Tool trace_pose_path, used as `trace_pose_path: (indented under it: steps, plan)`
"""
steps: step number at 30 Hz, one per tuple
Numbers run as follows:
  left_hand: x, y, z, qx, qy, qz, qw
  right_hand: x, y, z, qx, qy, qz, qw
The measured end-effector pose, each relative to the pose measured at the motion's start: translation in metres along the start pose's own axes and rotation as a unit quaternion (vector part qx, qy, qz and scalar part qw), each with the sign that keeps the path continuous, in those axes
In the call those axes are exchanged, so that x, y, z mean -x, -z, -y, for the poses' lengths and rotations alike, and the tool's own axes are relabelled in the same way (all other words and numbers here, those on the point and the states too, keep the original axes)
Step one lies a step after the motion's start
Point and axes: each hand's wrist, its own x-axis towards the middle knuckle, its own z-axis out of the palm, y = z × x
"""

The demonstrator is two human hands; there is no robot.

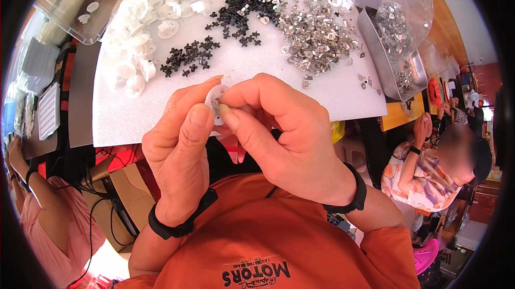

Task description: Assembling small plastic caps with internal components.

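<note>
Between my two hands, above the near edge of the white foam sheet (126, 120), is a round white plastic part (214, 97). My left hand (182, 139) pinches its rim between thumb and fingers. The thumb and forefinger of my right hand (284, 133) press together at the face of the disc; a small metal bit seems to be at their tips, mostly hidden. Beyond my hands lie a pile of white plastic parts (167, 29) at left, black cross-shaped pieces (236, 18) in the middle and small shiny metal clips (322, 34) at right.
A metal tray (370, 34) with a clear bag of metal clips (396, 23) stands at the right edge. At far left are a clear plastic bin (70, 26) and a white grid tray (49, 111). Other people sit on both sides, one in a patterned top (418, 173) at right.
</note>
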Motion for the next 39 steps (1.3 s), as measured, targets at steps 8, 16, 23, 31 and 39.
trace_pose_path:
  steps: [8,16,23,31,39]
  plan:
    - [0.003,0.006,0.001,-0.034,-0.032,0.024,0.999,0.003,-0.002,0.002,-0.028,-0.021,0.024,0.999]
    - [0.007,0.002,-0.002,-0.111,-0.065,0.022,0.991,0.001,-0.002,0.000,-0.057,-0.067,0.048,0.995]
    - [0.005,0.001,-0.006,-0.181,-0.092,0.012,0.979,0.002,-0.002,-0.001,-0.093,-0.109,0.073,0.987]
    - [-0.007,0.003,-0.008,-0.030,0.020,0.008,0.999,-0.025,0.039,0.004,0.088,-0.091,0.082,0.989]
    - [-0.013,0.003,-0.011,-0.005,0.048,-0.006,0.999,-0.076,0.065,-0.019,0.516,0.087,0.167,0.835]
